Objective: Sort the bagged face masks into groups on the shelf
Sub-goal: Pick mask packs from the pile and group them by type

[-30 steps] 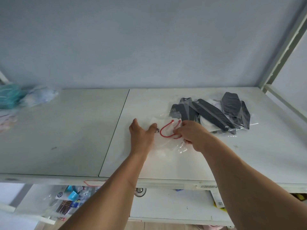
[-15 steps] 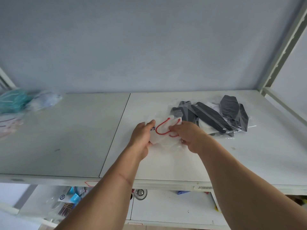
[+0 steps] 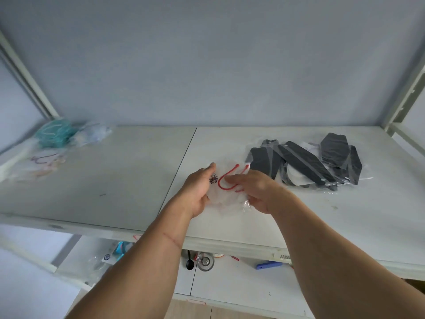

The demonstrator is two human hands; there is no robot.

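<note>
Both hands, left (image 3: 198, 187) and right (image 3: 257, 192), now lift the white mask (image 3: 226, 192) off the shelf (image 3: 299, 217) beside the black masks (image 3: 305, 164), each grip pinching its bag; it likely gets moved to a group next.

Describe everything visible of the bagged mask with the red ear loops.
The white mask with red ear loops sits in a clear, crinkled plastic bag with a small dark printed figure near its left edge. Both hands hold it just above the shelf: the left hand at its left edge, the right hand over its right side. It is left of the black masks.
</note>
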